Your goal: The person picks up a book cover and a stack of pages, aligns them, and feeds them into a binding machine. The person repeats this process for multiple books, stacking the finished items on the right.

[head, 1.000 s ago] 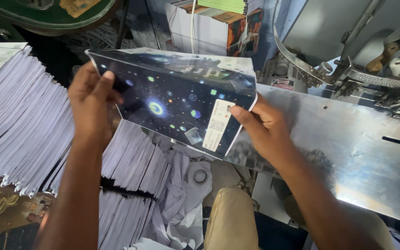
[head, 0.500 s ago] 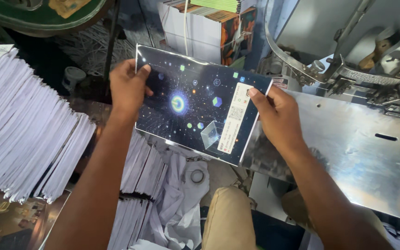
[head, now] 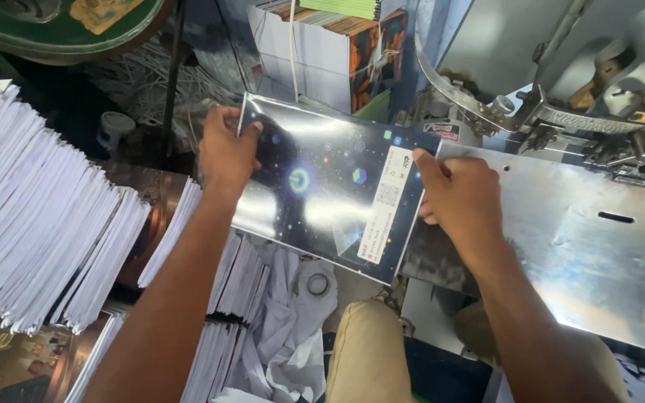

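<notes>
Both forearms reach forward and up from the lower edge. The left hand (head: 227, 153) is raised, knuckles toward the camera, fingers (head: 249, 133) curled in a pinch. The right hand (head: 460, 198) lies palm down, thumb extended left, fingers folded under.

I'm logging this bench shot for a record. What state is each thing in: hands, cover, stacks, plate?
left hand: gripping the cover's far left edge
right hand: gripping the cover's right edge
glossy space-print cover: held up flat between both hands, tilted, glare on it
white paper stacks: fanned, leaning, at the left
metal plate: bare, shiny, at the right
bundled books: stacked, tied with string
</notes>
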